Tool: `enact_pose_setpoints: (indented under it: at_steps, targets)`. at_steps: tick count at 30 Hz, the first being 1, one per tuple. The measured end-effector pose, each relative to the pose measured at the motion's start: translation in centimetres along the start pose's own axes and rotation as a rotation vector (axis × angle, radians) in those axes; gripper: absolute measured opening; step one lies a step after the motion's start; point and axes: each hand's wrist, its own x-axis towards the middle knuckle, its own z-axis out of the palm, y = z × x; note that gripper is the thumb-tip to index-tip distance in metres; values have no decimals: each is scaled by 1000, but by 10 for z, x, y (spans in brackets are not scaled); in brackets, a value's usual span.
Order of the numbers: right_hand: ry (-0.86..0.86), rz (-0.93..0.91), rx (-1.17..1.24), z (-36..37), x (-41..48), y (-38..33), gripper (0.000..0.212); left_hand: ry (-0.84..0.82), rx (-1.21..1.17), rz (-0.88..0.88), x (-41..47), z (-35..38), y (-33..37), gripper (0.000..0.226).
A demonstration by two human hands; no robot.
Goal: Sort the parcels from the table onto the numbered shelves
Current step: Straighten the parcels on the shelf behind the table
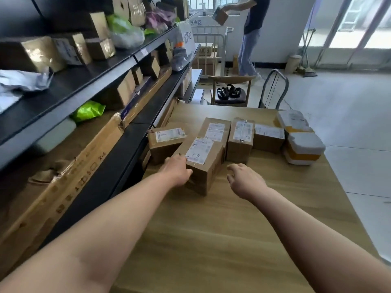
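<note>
Several cardboard parcels with white labels stand in a row on the wooden table. The nearest parcel carries a label with "9-1" handwritten on it. My left hand grips this parcel's near left corner, fingers curled over its top edge. My right hand hovers just right of the same parcel with fingers loosely curled, holding nothing. Behind it stand a parcel at the left, a tall one and another. The dark shelves run along the left.
A further brown box and two white foam boxes sit at the table's far right. A long flat carton leans on the lower shelf. Beyond the table stand a chair, a trolley handle and a person lifting a box.
</note>
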Motion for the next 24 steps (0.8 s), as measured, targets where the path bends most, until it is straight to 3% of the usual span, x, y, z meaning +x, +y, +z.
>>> enact_pose_setpoints:
  at_steps: [4, 10, 19, 24]
  targets:
    - [-44, 26, 31, 15, 44, -22, 46, 7, -38, -14, 61, -3, -16, 56]
    - [-33, 82, 188, 36, 94, -48, 57, -130, -117, 25, 114, 14, -31, 69]
    - [-92, 257, 356, 59, 109, -53, 59, -205, -155, 41, 125, 28, -46, 72]
    - [-73, 190, 335, 57, 104, -45, 57, -184, -248, -16, 106, 32, -44, 73]
